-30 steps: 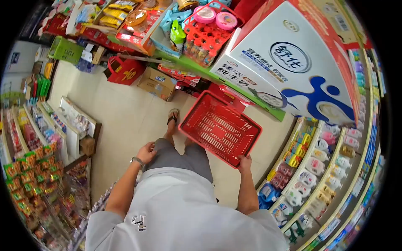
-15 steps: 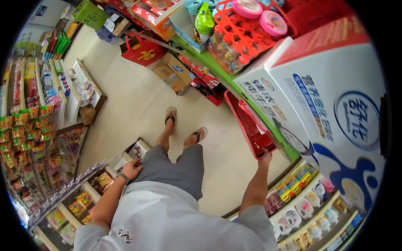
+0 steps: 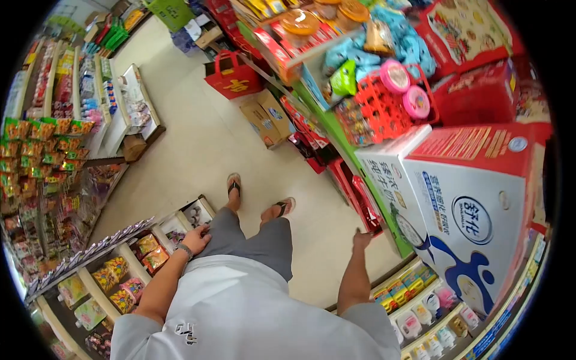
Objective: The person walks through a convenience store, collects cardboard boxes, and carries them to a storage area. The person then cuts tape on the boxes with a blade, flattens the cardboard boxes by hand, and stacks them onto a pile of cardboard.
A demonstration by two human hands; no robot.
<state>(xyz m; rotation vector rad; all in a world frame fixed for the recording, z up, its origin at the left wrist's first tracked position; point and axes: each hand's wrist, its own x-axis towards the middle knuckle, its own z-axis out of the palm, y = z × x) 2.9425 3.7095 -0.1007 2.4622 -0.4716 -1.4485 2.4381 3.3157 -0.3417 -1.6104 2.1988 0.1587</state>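
Note:
My right hand (image 3: 362, 239) hangs low at my right side, beside the near end of a red plastic basket (image 3: 359, 201). Its thumb sticks out and it looks open; no grip on the basket shows, though some fingers are hard to make out. The basket lies low along the edge of the green shelf (image 3: 393, 231), partly under it. My left hand (image 3: 197, 239), with a band on the wrist, lies against the left leg of my grey shorts, fingers loosely extended and holding nothing.
Large white-and-red milk cartons (image 3: 468, 210) stand on the green shelf, beside a red openwork basket (image 3: 384, 102). A cardboard box (image 3: 264, 120) and red gift bag (image 3: 233, 75) are farther along the aisle. Snack racks (image 3: 45, 147) line the left; bottles (image 3: 411, 324) fill shelves behind right.
My right hand has come off the red basket's near end, which it held before. The basket now sits closer in under the shelf. My view has shifted; my left hand stays by my leg.

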